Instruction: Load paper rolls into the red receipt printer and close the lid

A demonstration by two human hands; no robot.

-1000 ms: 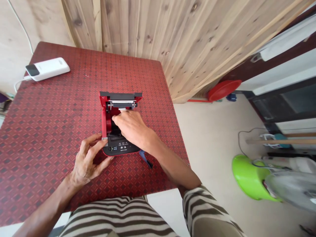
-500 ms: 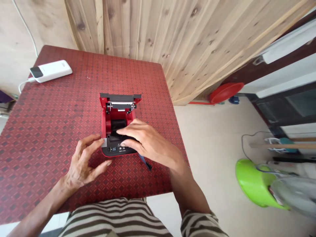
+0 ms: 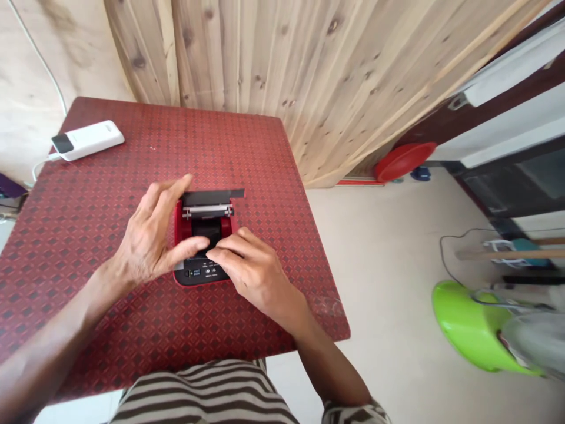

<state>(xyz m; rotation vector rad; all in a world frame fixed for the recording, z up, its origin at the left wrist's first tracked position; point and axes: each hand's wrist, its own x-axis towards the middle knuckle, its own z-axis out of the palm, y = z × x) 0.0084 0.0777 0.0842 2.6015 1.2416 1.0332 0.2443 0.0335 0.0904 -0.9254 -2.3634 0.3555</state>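
Observation:
A small red and black printer [image 3: 203,274] stands on the table with its lid [image 3: 207,197] raised and tilted forward. In its bay sits a black roll [image 3: 205,228]. My left hand [image 3: 152,235] is open at the printer's left side. Its fingers stretch up beside the lid, and its thumb reaches across over the front of the roll. My right hand [image 3: 253,265] is closed at the printer's front right, thumb and index fingertips together at the roll's front edge. Whatever those fingertips pinch is hidden.
A white power bank [image 3: 90,140] with a cable lies at the table's [image 3: 282,247] far left. Behind the table rises a wooden plank wall [image 3: 247,53]. On the floor to the right are a green plastic stool-like object [image 3: 468,330] and a red basin [image 3: 404,162].
My left hand has moved up from the printer's front left corner to beside the lid. The lid has tilted further forward. My right hand's fingers have drawn together at the roll's front edge.

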